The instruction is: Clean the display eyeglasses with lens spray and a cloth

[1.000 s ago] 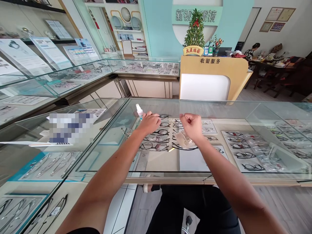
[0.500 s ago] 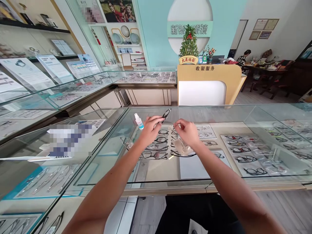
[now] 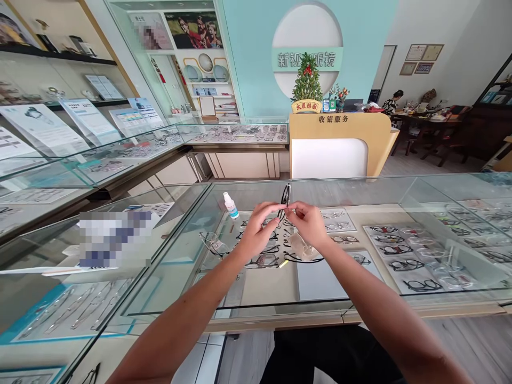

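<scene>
The glass display counter [image 3: 360,298] spans the view, trays of frames under its top. Above it, both forearms reach forward, meeting at a pair of black glasses [image 3: 285,198] held upright. They look light, thin and easily bent, best taken by the temples. The left hand [image 3: 258,229] and right hand [image 3: 310,224] each pinch them at the lower end.

Both hands' fingers [image 3: 267,209] pinch black glasses [image 3: 285,198] above counter [image 3: 360,298].
</scene>
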Tool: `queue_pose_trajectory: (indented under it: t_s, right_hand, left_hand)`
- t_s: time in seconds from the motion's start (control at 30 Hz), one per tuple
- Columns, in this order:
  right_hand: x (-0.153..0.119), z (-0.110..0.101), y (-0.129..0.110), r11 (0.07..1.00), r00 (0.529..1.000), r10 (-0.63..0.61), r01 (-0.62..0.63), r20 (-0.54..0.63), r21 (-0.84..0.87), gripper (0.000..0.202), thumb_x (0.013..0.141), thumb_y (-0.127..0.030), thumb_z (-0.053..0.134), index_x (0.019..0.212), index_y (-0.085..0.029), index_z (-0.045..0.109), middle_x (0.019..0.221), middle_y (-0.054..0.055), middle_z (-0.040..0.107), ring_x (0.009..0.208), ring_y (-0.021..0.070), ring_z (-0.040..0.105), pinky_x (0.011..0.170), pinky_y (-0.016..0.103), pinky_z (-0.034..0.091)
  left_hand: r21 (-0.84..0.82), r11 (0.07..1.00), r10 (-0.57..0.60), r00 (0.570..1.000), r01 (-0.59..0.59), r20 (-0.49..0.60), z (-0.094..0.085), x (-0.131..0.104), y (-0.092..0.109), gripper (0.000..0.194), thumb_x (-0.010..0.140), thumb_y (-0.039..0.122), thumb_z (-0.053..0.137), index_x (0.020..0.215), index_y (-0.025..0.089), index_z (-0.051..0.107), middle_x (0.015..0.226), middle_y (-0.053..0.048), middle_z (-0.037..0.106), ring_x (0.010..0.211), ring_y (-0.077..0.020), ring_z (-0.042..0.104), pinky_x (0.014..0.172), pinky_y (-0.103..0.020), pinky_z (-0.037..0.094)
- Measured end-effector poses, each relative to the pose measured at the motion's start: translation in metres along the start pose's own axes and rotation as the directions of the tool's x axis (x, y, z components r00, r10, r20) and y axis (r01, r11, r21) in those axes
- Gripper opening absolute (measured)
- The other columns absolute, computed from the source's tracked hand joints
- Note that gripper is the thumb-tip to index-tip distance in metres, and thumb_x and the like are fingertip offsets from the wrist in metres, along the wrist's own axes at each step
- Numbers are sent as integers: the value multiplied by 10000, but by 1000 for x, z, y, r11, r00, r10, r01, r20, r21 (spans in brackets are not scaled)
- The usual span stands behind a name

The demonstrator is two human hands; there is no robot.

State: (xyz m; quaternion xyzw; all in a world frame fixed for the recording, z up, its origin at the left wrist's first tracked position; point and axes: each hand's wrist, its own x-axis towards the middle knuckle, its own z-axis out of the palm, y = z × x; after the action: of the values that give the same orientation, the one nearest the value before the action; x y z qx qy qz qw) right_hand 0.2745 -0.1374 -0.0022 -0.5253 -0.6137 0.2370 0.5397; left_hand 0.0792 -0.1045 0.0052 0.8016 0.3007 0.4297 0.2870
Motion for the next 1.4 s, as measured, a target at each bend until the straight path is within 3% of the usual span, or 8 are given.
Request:
queue_pose_trajectory:
  t_s: [0.17,0.4,0.63,0.8,0.93,1.2,1.3,1.4]
  right_hand:
    - [0,-1,1,998,999,24,-27,41,65,295,914,-503,667,859,-219,725,596,-97,315,583,127,292,607,312,235]
    - [-3,-2,-4,990,992,-66,52,111,127,301,947,-520,682,884,-226,697,619,-102,292,598,128,287,621,308,264]
    - [-3,-5,-9,975,985,-74,39,156,221,389,942,-607,726,910,-221,697,629,-104,301,609,126,266,627,313,258]
    - [-1,-8,-11,922,963,-53,-54,264,384,476,878,-685,802,899,-225,684,638,-89,380,630,131,311,631,310,258]
    - [1,-10,-13,915,967,-51,-55,249,399,492,856,-695,825,895,-218,708,637,-83,412,632,128,322,638,312,263]
    - [2,-18,-11,983,993,-49,28,109,183,380,952,-598,713,882,-226,682,570,-97,399,554,120,311,592,302,261]
    - [0,-21,-9,999,999,-25,27,40,-32,289,1037,-524,607,993,-246,669,546,-81,561,484,140,409,589,306,332]
    - [0,-23,-7,982,998,-41,30,-57,-186,253,1081,-475,525,1078,-260,659,728,-2,795,506,188,605,636,335,441]
  left_hand:
    - [-45,994,-100,988,95,-119,3,1,0,234,1001,414,670,1165,249,695,1264,-84,779,1240,-270,694,1088,-431,471]
    - [-173,966,-213,969,190,-126,1,8,-9,323,898,530,772,1035,242,719,1140,-65,800,1057,-239,703,920,-370,531]
    - [-390,881,-287,958,267,8,-1,10,-18,433,814,640,855,975,249,761,989,-25,765,958,-216,684,890,-342,556]
    - [-498,826,-257,963,264,84,-1,9,-23,423,846,629,870,961,247,727,915,-1,699,937,-194,670,921,-335,556]
    - [-538,801,-226,964,264,136,0,7,-27,420,891,630,842,982,251,687,908,11,642,924,-184,661,898,-336,570]
    - [-423,881,-223,975,211,22,-1,11,-19,487,880,690,810,985,238,663,1040,-42,753,982,-214,699,870,-343,607]
    - [-299,941,-193,977,158,-91,-3,13,-17,468,882,672,804,987,226,705,1063,-68,787,998,-227,727,819,-317,596]
    - [-234,959,-199,967,159,-157,-4,13,-18,461,886,664,796,1005,221,750,1051,-83,814,949,-231,744,759,-313,602]
